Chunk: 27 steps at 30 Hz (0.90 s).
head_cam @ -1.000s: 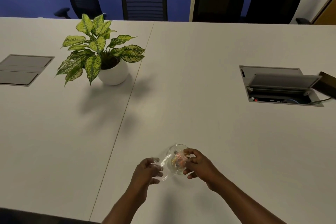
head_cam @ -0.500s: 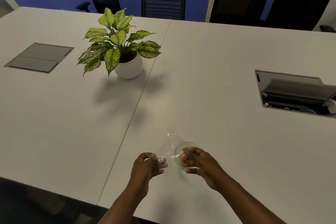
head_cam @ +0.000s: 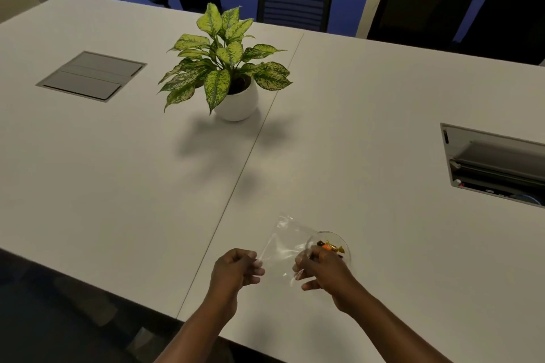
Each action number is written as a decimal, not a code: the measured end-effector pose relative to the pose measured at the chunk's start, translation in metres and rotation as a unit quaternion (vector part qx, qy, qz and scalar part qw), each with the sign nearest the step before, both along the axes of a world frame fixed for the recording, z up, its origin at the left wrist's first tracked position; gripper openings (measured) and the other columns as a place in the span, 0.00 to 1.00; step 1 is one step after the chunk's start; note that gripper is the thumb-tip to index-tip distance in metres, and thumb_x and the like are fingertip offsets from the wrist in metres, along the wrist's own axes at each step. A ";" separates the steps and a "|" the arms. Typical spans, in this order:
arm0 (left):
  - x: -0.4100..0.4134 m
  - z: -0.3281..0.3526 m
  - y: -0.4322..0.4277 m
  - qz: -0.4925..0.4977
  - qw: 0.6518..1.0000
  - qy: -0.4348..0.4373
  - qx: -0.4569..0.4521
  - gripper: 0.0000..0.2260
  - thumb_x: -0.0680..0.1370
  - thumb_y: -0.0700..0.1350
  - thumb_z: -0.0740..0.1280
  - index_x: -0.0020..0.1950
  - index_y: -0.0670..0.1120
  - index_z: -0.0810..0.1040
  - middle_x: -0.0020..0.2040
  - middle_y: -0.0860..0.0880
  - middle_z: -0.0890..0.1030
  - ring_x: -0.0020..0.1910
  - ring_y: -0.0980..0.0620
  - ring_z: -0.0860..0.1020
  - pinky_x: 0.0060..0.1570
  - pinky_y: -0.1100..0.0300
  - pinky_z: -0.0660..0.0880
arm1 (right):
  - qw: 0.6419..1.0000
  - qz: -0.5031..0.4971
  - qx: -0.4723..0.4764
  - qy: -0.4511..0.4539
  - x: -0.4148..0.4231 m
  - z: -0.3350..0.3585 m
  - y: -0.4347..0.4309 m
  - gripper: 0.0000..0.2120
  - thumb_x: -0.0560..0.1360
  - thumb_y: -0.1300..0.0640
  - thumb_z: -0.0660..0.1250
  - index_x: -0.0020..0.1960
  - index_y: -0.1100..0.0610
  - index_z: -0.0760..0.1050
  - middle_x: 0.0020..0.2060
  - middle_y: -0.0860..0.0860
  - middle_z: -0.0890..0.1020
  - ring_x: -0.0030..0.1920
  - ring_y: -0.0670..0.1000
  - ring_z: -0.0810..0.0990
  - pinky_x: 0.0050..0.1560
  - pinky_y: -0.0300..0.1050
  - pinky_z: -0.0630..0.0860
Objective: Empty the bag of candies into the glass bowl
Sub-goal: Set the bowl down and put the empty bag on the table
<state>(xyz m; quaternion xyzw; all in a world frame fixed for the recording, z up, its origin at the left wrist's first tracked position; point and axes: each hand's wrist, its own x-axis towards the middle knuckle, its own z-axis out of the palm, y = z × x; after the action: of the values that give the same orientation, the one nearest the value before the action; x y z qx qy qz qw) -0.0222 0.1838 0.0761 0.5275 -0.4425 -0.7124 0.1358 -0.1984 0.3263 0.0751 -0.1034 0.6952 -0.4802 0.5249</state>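
Between both hands [head_cam: 236, 267] [head_cam: 320, 270] stretches the bag [head_cam: 281, 244].

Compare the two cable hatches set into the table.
The left hatch is shut, its grey lids flush with the table; the right hatch is open, with sockets and a cable showing inside. The left shows whole; the right is cut by the frame edge. Both are rectangular with grey frames.

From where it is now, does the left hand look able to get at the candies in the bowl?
Probably not directly. The left hand pinches one edge of the bag, which stretches between it and the bowl; the right hand also covers the bowl's near side. The candies look open only from the far side.
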 end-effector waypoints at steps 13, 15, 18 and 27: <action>0.031 -0.006 -0.055 -0.204 0.976 -0.071 -0.021 0.13 0.79 0.54 0.70 0.59 0.48 0.81 0.54 0.48 0.85 0.52 0.49 0.83 0.45 0.58 0.79 | 0.995 0.097 -0.007 -0.030 0.023 0.007 -0.050 0.12 0.80 0.57 0.70 0.56 0.66 0.78 0.44 0.55 0.88 0.45 0.52 0.86 0.41 0.45 0.83; 0.037 -0.008 -0.066 -0.212 0.976 -0.059 -0.001 0.11 0.78 0.51 0.72 0.55 0.45 0.83 0.49 0.46 0.87 0.46 0.49 0.83 0.43 0.57 0.79 | 0.994 0.105 0.002 -0.024 0.028 0.005 -0.059 0.11 0.80 0.57 0.70 0.58 0.65 0.79 0.43 0.54 0.88 0.45 0.51 0.86 0.42 0.45 0.84; 0.047 -0.013 -0.079 -0.171 0.984 -0.044 0.010 0.06 0.77 0.43 0.74 0.46 0.41 0.84 0.40 0.44 0.86 0.37 0.49 0.82 0.38 0.56 0.77 | 0.995 0.103 0.016 -0.010 0.034 0.001 -0.070 0.06 0.80 0.58 0.70 0.52 0.62 0.80 0.41 0.55 0.86 0.43 0.51 0.86 0.43 0.46 0.83; 0.070 -0.034 -0.110 -0.131 0.984 -0.112 -0.054 0.03 0.78 0.40 0.70 0.47 0.42 0.82 0.36 0.46 0.85 0.33 0.50 0.81 0.31 0.59 0.74 | 0.993 0.085 0.080 0.029 0.065 -0.023 -0.123 0.07 0.78 0.57 0.72 0.50 0.62 0.82 0.40 0.54 0.87 0.39 0.50 0.85 0.38 0.44 0.82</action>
<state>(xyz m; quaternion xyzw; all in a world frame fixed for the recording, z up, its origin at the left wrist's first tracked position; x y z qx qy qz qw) 0.0478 0.0737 0.0422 0.5332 -0.5583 -0.6353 0.0192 -0.1338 0.2033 0.0520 -0.1334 0.7349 -0.3737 0.5499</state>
